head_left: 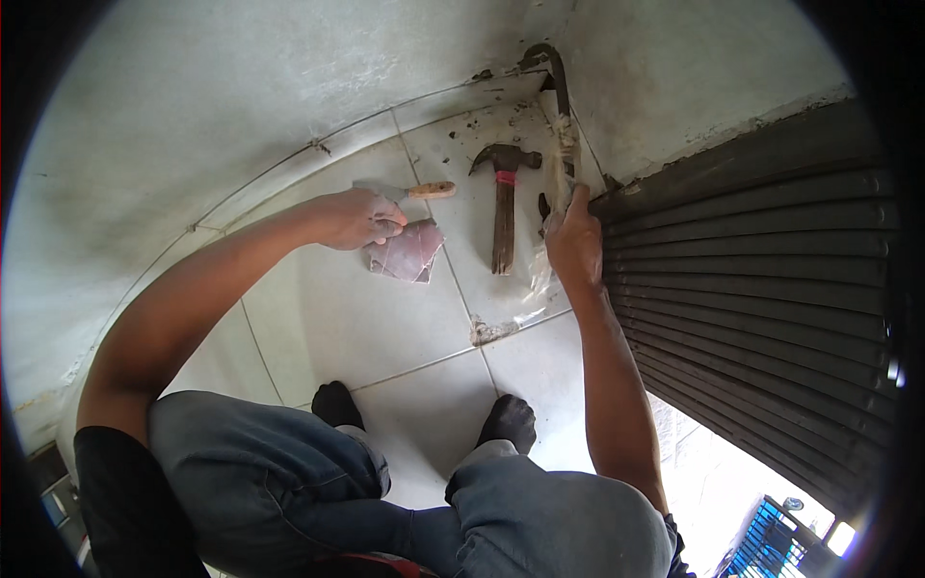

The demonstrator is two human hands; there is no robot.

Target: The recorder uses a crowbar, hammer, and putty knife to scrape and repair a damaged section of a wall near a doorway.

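Observation:
I crouch over a white tiled floor (pixel 385 318). My left hand (pixel 358 218) rests on a folded reddish sheet of sandpaper (pixel 409 252) and grips it at its top edge. Just beyond it lies a putty knife with a wooden handle (pixel 424 191). My right hand (pixel 572 236) is closed on a pale fibrous strip (pixel 563 159) at the edge of a dark ribbed roller shutter (pixel 752 270). A claw hammer with a wooden handle and red band (pixel 504 207) lies on the floor between my hands.
A clear plastic scrap (pixel 501 326) lies on the tile below the hammer. A dark bent pipe (pixel 554 67) runs up the corner of the white walls. My two dark-socked feet (pixel 424 414) stand on the tiles. The shutter closes off the right side.

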